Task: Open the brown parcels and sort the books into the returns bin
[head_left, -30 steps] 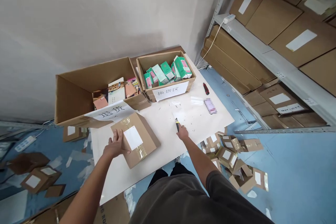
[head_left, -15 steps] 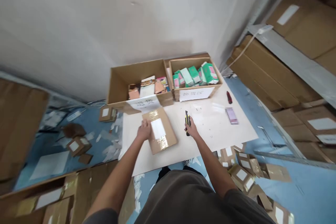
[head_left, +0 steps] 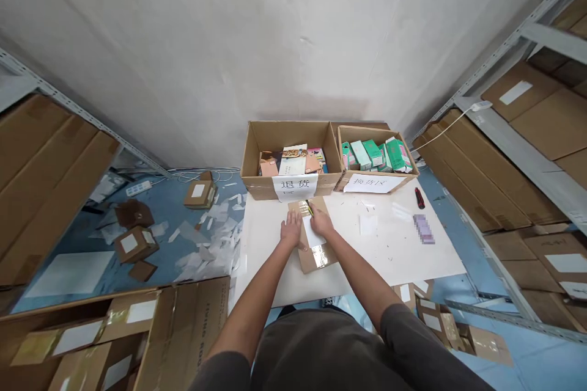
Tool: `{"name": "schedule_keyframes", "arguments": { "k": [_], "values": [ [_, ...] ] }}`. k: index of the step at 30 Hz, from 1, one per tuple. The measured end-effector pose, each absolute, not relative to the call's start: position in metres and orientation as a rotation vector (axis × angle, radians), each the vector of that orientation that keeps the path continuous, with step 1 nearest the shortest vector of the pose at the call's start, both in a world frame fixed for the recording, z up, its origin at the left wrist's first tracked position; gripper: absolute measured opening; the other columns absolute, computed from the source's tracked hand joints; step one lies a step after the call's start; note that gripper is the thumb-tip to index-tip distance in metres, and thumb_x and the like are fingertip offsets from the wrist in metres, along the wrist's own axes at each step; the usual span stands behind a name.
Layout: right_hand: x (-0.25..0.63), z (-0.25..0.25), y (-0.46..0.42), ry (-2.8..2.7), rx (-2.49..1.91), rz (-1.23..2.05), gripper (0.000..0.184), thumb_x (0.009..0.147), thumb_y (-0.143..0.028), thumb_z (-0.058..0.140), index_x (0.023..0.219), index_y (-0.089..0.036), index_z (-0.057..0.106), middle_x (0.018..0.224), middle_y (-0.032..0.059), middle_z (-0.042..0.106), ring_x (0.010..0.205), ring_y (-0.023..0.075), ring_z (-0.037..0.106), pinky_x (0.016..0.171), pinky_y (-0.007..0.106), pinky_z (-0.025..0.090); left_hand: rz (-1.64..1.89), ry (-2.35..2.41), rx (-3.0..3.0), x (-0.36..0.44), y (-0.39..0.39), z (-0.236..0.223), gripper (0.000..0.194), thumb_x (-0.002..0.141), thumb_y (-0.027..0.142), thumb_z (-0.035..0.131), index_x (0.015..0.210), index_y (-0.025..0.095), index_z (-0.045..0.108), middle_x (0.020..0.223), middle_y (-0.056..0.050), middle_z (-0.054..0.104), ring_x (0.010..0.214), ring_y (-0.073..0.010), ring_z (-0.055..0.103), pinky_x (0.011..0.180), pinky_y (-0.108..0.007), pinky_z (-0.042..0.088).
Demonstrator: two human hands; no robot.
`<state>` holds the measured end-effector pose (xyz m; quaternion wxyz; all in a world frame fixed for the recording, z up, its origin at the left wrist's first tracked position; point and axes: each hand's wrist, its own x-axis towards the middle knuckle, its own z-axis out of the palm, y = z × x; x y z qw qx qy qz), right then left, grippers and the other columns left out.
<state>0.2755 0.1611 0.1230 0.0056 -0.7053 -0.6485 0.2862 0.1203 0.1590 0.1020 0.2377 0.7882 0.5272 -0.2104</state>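
Observation:
A flat cardboard box (head_left: 326,255) with a white label and shiny tape lies on the white table in front of me. My left hand (head_left: 291,230) rests on its left side, fingers stretched out flat. My right hand (head_left: 321,222) is closed around a black-and-yellow utility knife (head_left: 310,211), held over the taped upper part of the box. Whether the blade touches the tape is too small to make out. Behind the box stand an open carton (head_left: 257,186) with small packets and another open carton (head_left: 403,181) with green-and-white boxes.
A red-and-black tool (head_left: 419,198) and a blurred purple item (head_left: 424,229) lie on the table (head_left: 367,269) at right. Metal shelves (head_left: 541,159) with cartons flank both sides. Parcels (head_left: 135,244) and paper scraps (head_left: 206,250) cover the blue floor.
My right hand has brought the knife leftward from above the table onto the box. The left hand stays on the box's left side. The whole view has shifted.

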Motion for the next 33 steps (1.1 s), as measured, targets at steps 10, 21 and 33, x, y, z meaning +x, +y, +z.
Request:
{"name": "schedule_keyframes", "arguments": {
  "k": [10, 21, 33],
  "values": [
    [0.244, 0.127, 0.174, -1.993, -2.435, 0.883, 0.078, 0.097, -0.025, 0.057, 0.166, -0.018, 0.021, 0.132, 0.0197, 0.068, 0.121, 0.0308, 0.067, 0.095, 0.035, 0.05, -0.528, 1.385, 2.269, 0.121, 0.16, 0.098, 0.161, 0.043, 0.067, 0.092, 0.167, 0.01, 0.005, 0.172, -0.026, -0.001, 0.157, -0.044, -0.016, 0.127, -0.058, 0.012],
    [0.242, 0.137, 0.197, -1.923, -2.488, 1.051, 0.09, 0.085, -0.02, 0.075, 0.161, -0.013, 0.028, 0.119, 0.0225, 0.074, 0.102, 0.0324, 0.076, 0.078, 0.035, 0.061, -0.536, 1.293, 2.31, 0.103, 0.169, 0.109, 0.148, 0.052, 0.068, 0.089, 0.167, 0.014, 0.012, 0.173, -0.025, 0.004, 0.159, -0.0431, -0.008, 0.12, -0.056, 0.033],
    [0.24, 0.137, 0.191, -1.961, -2.508, 0.978, 0.093, 0.08, -0.021, 0.079, 0.16, -0.011, 0.033, 0.121, 0.0227, 0.074, 0.113, 0.0324, 0.073, 0.089, 0.036, 0.059, -0.551, 1.335, 2.229, 0.116, 0.171, 0.107, 0.155, 0.044, 0.063, 0.093, 0.167, 0.019, 0.01, 0.173, -0.022, 0.004, 0.158, -0.0455, -0.012, 0.117, -0.065, 0.034]
  ]
}}
